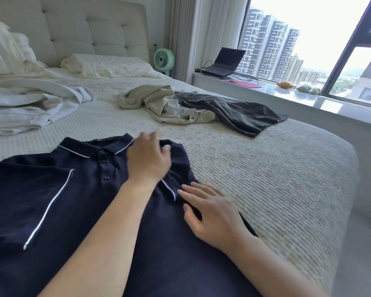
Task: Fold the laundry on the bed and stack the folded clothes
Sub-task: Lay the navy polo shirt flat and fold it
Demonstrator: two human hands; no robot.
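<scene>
A navy polo shirt point(77, 202) with white piping lies front side up on the bed point(276, 189), collar away from me. Its right sleeve is folded in over the body. My left hand point(148, 157) rests on the shirt's right shoulder beside the collar, fingers loosely bent and blurred. My right hand point(210, 213) lies flat with straight fingers on the folded-in right sleeve, near its white-edged cuff. Farther up the bed lie a crumpled beige garment point(159, 103) and a dark grey garment point(240, 114), unfolded and overlapping each other.
White bedding point(24, 106) is bunched at the left, with a pillow point(111, 65) by the headboard. A wide window ledge point(308, 99) runs along the bed's right side, holding a laptop point(225, 63). A green fan point(164, 61) stands in the corner.
</scene>
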